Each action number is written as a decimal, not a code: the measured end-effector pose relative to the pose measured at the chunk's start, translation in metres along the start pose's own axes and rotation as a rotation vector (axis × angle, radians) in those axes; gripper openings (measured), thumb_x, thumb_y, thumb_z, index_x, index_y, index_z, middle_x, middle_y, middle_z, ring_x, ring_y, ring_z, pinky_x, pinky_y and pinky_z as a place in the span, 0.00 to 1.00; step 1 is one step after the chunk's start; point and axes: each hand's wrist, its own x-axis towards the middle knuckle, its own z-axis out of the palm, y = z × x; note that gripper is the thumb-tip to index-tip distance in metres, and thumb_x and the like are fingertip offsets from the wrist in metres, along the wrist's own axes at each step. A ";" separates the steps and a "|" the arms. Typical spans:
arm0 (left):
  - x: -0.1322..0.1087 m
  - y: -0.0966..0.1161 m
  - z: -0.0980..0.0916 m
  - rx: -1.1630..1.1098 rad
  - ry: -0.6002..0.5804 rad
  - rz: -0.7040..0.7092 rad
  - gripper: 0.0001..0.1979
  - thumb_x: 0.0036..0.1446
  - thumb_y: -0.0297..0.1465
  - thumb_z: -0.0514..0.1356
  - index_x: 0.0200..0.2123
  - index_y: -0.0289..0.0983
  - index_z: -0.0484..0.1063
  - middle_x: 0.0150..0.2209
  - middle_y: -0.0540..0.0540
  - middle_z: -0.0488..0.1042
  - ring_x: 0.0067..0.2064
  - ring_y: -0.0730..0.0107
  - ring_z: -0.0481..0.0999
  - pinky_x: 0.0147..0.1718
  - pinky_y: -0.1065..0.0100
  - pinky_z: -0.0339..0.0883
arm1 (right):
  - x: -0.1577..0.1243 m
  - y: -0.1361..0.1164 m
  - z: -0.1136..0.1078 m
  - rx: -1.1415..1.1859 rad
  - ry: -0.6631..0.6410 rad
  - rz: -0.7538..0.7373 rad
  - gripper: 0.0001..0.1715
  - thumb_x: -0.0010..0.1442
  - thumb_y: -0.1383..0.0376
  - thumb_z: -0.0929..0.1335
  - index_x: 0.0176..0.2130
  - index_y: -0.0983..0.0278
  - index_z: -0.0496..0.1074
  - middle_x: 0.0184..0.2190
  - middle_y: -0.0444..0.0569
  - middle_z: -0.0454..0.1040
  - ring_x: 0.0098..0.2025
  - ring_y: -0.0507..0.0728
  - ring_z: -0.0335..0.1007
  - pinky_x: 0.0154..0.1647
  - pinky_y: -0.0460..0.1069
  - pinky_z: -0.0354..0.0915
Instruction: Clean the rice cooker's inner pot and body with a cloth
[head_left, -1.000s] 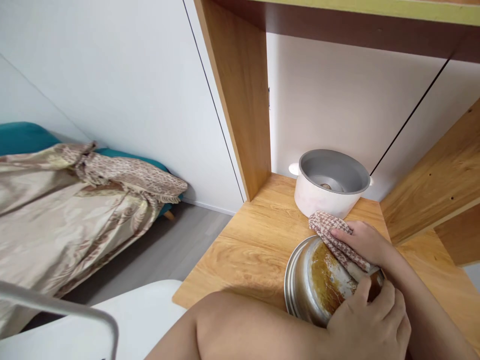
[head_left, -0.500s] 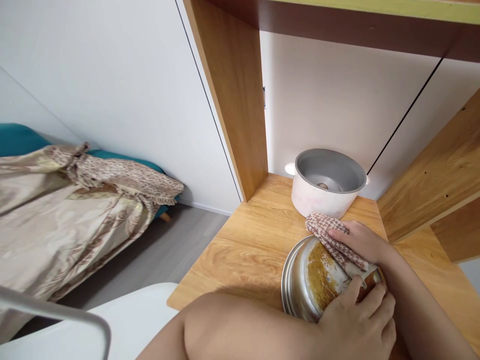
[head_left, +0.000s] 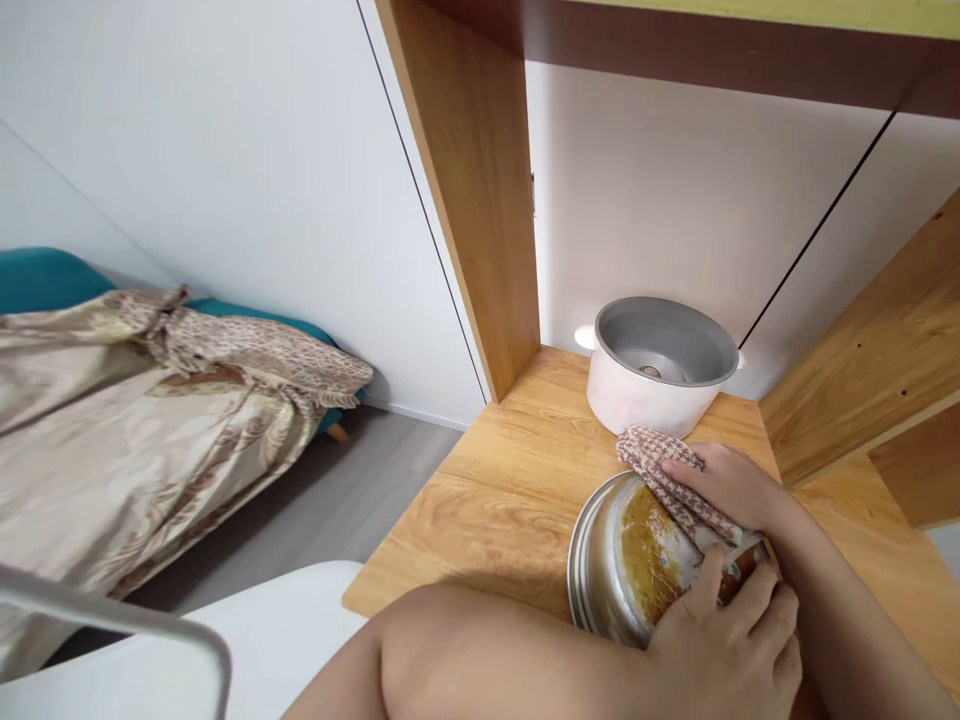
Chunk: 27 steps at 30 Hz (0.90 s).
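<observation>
A metal pot lies tipped on the wooden table, its rim to the left and its yellow-brown stained base facing up toward me. My left hand reaches across from the left, fingers curled over the near right edge of the base. In my right hand is a folded checked cloth, pressed against the far side of the base. Part of the pot is hidden under both hands and the cloth. Just behind the cloth stands a white pot with a grey inside, upright.
The wooden table sits between upright wooden panels, under an overhead shelf. A white chair is at lower left. Beyond it, a teal sofa is draped with a patterned cover.
The whole view has shifted slightly to the right. Both hands, the cloth and the metal pot keep nearly the same places relative to each other.
</observation>
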 end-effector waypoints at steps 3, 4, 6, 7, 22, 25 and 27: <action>0.001 0.001 0.000 -0.023 -0.002 -0.015 0.10 0.68 0.33 0.60 0.41 0.43 0.83 0.53 0.47 0.80 0.60 0.55 0.70 0.55 0.50 0.61 | 0.000 -0.001 -0.001 -0.063 0.023 0.053 0.33 0.68 0.40 0.59 0.34 0.59 0.79 0.38 0.55 0.83 0.41 0.65 0.78 0.40 0.52 0.62; 0.001 0.001 0.001 -0.024 0.003 -0.017 0.10 0.68 0.33 0.60 0.41 0.43 0.83 0.53 0.46 0.80 0.59 0.56 0.70 0.55 0.50 0.61 | 0.000 -0.002 -0.001 -0.074 0.026 0.061 0.33 0.68 0.40 0.59 0.33 0.59 0.79 0.38 0.55 0.83 0.41 0.65 0.78 0.40 0.52 0.62; 0.000 0.001 0.001 -0.015 -0.003 -0.014 0.10 0.68 0.34 0.60 0.41 0.43 0.83 0.54 0.46 0.80 0.60 0.55 0.70 0.56 0.49 0.61 | 0.000 -0.001 -0.001 -0.058 0.018 0.044 0.33 0.68 0.40 0.59 0.34 0.59 0.79 0.39 0.55 0.84 0.42 0.65 0.78 0.40 0.52 0.62; 0.000 0.001 0.002 -0.010 -0.011 -0.008 0.10 0.68 0.35 0.60 0.42 0.43 0.83 0.55 0.46 0.79 0.61 0.54 0.69 0.56 0.49 0.61 | 0.000 0.000 -0.001 -0.035 0.010 0.023 0.32 0.68 0.40 0.59 0.36 0.59 0.79 0.39 0.54 0.84 0.43 0.65 0.78 0.41 0.52 0.63; 0.000 0.003 0.002 -0.014 -0.032 -0.006 0.12 0.68 0.34 0.58 0.44 0.43 0.83 0.56 0.46 0.79 0.62 0.53 0.69 0.56 0.48 0.62 | -0.001 0.002 0.002 0.069 0.017 -0.020 0.30 0.66 0.40 0.62 0.38 0.59 0.78 0.40 0.52 0.83 0.43 0.65 0.77 0.42 0.53 0.64; 0.000 0.003 0.002 -0.016 -0.033 -0.010 0.11 0.68 0.34 0.59 0.43 0.43 0.83 0.55 0.47 0.80 0.61 0.54 0.69 0.56 0.48 0.62 | 0.002 0.008 0.002 0.143 0.003 -0.080 0.30 0.66 0.40 0.63 0.43 0.60 0.80 0.41 0.52 0.84 0.45 0.66 0.77 0.46 0.54 0.66; 0.000 0.002 0.002 -0.007 -0.033 -0.005 0.10 0.68 0.35 0.60 0.43 0.43 0.83 0.55 0.46 0.79 0.61 0.53 0.69 0.56 0.48 0.62 | 0.003 0.010 0.002 0.188 -0.007 -0.112 0.30 0.66 0.41 0.64 0.45 0.60 0.80 0.42 0.51 0.84 0.46 0.66 0.77 0.48 0.55 0.67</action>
